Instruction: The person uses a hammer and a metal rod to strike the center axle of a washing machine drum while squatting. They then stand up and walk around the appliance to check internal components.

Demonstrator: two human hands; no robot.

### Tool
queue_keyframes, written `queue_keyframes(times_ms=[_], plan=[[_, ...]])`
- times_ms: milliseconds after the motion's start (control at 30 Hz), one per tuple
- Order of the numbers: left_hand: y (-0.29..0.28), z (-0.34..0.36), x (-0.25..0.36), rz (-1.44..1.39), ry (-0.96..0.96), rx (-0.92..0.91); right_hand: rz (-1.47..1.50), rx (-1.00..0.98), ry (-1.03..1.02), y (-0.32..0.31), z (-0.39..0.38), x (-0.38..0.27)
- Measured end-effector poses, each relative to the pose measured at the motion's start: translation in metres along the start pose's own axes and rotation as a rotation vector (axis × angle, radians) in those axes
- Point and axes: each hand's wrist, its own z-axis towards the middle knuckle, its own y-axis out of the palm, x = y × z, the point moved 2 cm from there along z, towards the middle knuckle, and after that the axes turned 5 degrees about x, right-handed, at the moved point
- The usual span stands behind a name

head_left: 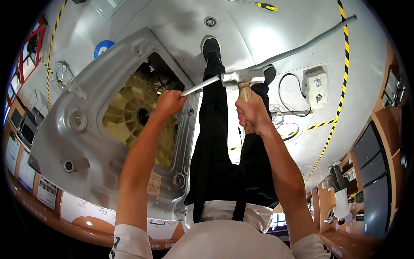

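My left hand (169,103) is closed around a straight metal rod (200,86), beside the opening in a large grey metal housing (92,159). Inside that opening shows a yellowish ribbed drum (125,114) with a dark hub at its centre. The rod's lower end is hidden by my fist and the housing. In my right hand (252,113) is a hammer (242,78), gripped by its wooden handle. Its metal head is at the rod's upper end; the two appear to touch. Both hands are above my legs and the housing's right edge.
A yellow-and-black screwdriver (266,6) lies on the pale floor at the top. One grey hose (308,42) runs past my shoe to the upper right. A pale block (316,87) with a black cable sits to the right. Striped tape (346,56) marks the floor. Another person (341,194) stands far right.
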Motion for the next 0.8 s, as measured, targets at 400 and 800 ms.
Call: queue_keyframes(times_ms=[400,800], plan=[[0.009,-0.008,0.009,0.094,0.101,0.011,0.216,0.321,-0.375,-0.061,-0.007,-0.057],[-0.003,-0.002,0.013,-0.012,0.071,0.007,0.109,0.346,-0.242,-0.084,-0.029,-0.051]])
